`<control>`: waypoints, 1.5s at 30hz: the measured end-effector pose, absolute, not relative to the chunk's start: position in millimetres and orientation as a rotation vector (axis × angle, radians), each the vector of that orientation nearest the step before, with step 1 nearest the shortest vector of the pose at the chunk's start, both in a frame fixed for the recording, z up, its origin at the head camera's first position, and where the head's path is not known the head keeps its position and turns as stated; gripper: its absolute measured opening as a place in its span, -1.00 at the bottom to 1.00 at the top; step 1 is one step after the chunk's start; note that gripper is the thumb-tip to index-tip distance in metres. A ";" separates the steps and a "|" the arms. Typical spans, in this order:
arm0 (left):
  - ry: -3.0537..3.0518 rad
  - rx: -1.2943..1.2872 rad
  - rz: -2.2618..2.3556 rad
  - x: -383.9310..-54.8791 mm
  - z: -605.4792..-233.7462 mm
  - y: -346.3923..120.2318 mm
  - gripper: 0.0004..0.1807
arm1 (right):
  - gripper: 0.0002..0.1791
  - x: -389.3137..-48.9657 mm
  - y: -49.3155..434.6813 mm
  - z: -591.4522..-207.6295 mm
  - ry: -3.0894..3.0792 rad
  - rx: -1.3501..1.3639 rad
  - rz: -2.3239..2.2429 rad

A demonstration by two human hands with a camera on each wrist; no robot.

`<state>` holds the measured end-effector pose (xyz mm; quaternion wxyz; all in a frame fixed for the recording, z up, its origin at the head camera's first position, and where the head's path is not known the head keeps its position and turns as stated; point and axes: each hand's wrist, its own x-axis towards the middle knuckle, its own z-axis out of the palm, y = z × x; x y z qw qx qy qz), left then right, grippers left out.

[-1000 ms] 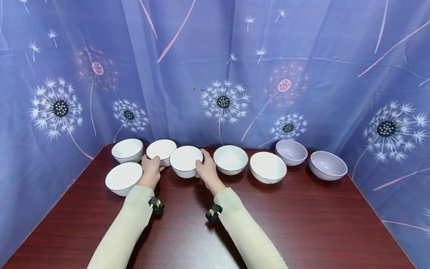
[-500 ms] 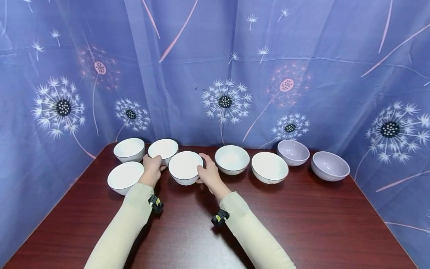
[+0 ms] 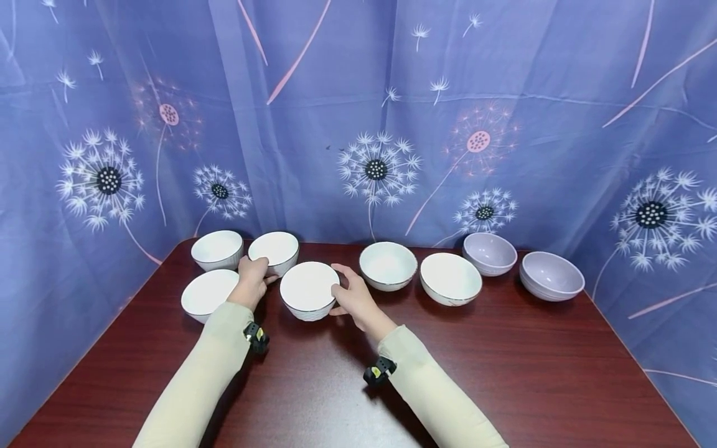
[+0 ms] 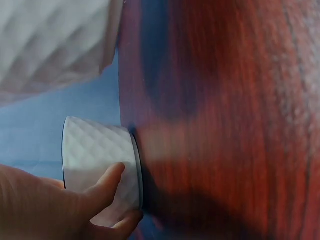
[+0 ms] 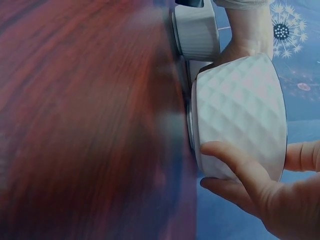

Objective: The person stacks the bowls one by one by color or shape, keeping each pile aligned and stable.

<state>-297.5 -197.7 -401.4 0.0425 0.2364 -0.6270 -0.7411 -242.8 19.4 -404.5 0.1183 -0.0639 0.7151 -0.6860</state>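
Note:
My right hand [image 3: 358,302] grips the right side of a white bowl [image 3: 309,287] with a dark rim, thumb at the rim and fingers along its wall. Its diamond-patterned side [image 5: 240,115] shows in the right wrist view. This bowl appears to hang slightly above the table. My left hand [image 3: 252,280] holds a similar white bowl [image 3: 276,249] behind it, at the near left rim; in the left wrist view its fingers lie on the patterned wall [image 4: 97,150] and the bowl stands on the table. The two bowls are apart.
Two more white bowls, a rear one [image 3: 217,249] and a nearer one [image 3: 207,294], stand left of my left hand. Two pale bowls [image 3: 388,266] [image 3: 450,279] stand right of my right hand, then two lilac bowls [image 3: 490,254] [image 3: 551,276]. A blue curtain [image 3: 313,155] hangs behind the brown table [image 3: 504,373].
My right hand has drawn its white bowl nearer to me, away from the bowl behind it. My left hand has stayed at its bowl. The view shifted slightly.

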 end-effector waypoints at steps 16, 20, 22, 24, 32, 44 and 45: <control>-1.958 0.741 -2.243 -296.0 -398.4 -197.2 -0.13 | -0.33 -231.5 24.3 -413.1 1.979 -0.217 -2.036; -1.966 0.755 -2.253 -297.4 -398.6 -197.4 -0.13 | -0.34 -226.2 21.9 -409.0 1.984 -0.205 -2.033; -1.961 0.757 -2.266 -297.7 -397.5 -197.1 -0.13 | -0.33 -225.2 20.5 -409.6 1.993 -0.201 -2.036; -1.955 0.762 -2.274 -297.9 -396.7 -197.1 -0.14 | -0.33 -225.0 18.8 -411.1 1.997 -0.200 -2.042; -1.931 0.761 -2.269 -318.4 -422.9 -207.6 -0.11 | -0.32 -223.6 11.6 -417.8 1.996 -0.195 -2.077; -1.923 0.743 -2.321 -297.8 -396.2 -197.6 -0.18 | -0.31 -221.2 7.4 -423.5 2.051 -0.186 -2.041; -1.913 0.737 -2.330 -297.7 -395.8 -197.8 -0.18 | -0.31 -221.4 7.4 -423.5 2.048 -0.185 -2.041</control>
